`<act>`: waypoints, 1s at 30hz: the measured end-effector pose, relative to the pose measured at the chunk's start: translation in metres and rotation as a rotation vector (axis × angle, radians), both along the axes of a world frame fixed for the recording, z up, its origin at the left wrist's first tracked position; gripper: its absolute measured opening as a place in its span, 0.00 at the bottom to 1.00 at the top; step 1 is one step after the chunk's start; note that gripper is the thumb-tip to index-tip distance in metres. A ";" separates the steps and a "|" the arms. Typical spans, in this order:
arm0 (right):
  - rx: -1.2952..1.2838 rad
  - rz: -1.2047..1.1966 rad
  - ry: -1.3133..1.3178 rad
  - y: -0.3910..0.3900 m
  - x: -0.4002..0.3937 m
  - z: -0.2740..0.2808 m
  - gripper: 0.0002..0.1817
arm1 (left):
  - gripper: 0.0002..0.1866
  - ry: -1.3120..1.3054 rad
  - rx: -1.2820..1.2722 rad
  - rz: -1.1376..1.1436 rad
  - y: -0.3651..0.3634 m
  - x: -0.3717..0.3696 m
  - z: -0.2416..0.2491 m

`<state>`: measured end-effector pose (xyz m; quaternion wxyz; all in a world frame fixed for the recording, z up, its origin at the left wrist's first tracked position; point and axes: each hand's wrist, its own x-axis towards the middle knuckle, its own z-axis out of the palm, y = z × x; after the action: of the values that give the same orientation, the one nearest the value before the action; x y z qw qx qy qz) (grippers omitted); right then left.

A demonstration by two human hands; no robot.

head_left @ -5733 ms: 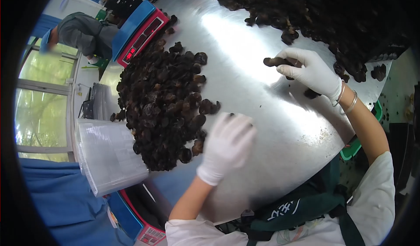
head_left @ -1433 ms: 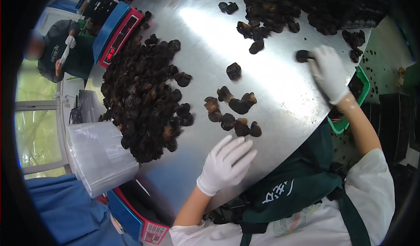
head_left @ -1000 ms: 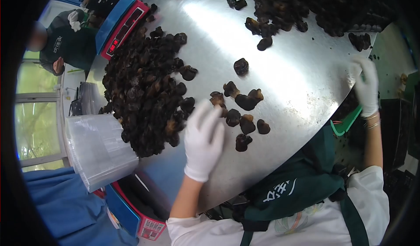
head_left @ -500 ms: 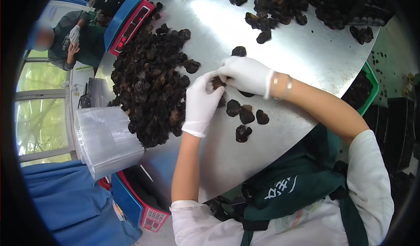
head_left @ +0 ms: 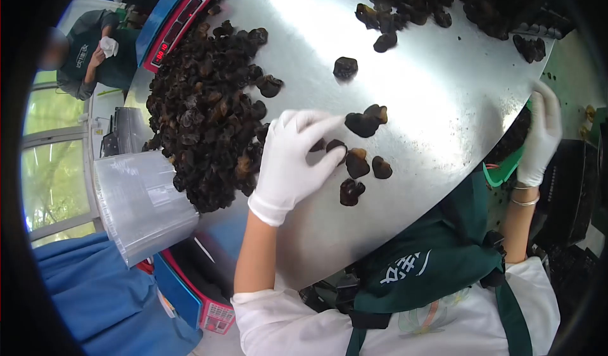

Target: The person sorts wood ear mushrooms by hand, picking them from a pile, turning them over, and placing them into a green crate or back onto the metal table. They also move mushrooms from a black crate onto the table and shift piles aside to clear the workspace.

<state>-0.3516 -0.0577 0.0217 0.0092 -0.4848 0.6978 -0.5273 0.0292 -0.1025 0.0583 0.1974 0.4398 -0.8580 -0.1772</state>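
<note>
**Gloved hands at a steel table of dark mushrooms**

The left hand (head_left: 292,156), in a white glove, lies flat and spread on the steel table (head_left: 437,96), fingers released and stretched over a small group of loose mushrooms (head_left: 362,163). Its fingertips cover or touch 1 or 2 of them; it grasps nothing that shows. About 5 more pieces lie just right of the fingers, with 1 single mushroom (head_left: 345,67) farther off.

The right hand (head_left: 540,137), also gloved, is well apart at the table's right edge, above a green basket (head_left: 505,171) that sits below the tabletop. Whether it holds anything cannot be told.

A big heap of mushrooms (head_left: 206,112) lies left of the left hand, touching it at the knuckle side. Another heap (head_left: 456,1) fills the far right. A red and blue scale (head_left: 171,20) stands at the far left, and a stack of clear tubs (head_left: 140,204) at the near left. Another person (head_left: 88,55) sits beyond the scale.
</note>
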 end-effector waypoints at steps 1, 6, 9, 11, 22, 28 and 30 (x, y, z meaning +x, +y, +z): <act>0.055 0.167 -0.121 -0.003 0.023 -0.001 0.10 | 0.24 -0.037 -0.053 0.010 0.009 0.004 -0.002; 0.072 0.999 0.345 -0.030 0.157 0.006 0.11 | 0.18 0.229 -0.116 0.333 0.024 0.028 -0.012; 0.184 1.006 0.693 -0.040 0.203 -0.004 0.09 | 0.15 0.410 -0.042 0.459 0.033 0.027 -0.008; 0.221 1.021 0.797 -0.052 0.208 -0.012 0.05 | 0.16 0.319 -0.045 0.455 0.036 0.027 -0.005; -0.215 -0.037 -0.317 -0.018 -0.001 -0.026 0.20 | 0.13 -0.010 -0.028 0.225 0.012 0.022 -0.040; 0.371 0.776 0.176 0.010 0.085 -0.013 0.48 | 0.19 0.078 0.005 0.380 0.019 0.016 -0.033; 0.506 0.832 0.629 0.002 0.107 -0.013 0.61 | 0.24 0.014 -0.232 0.414 0.029 0.015 -0.029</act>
<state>-0.2444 -0.0557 0.0084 0.1235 -0.8345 0.5219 -0.1264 0.0439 -0.0731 0.0295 0.2848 0.5796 -0.7627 -0.0360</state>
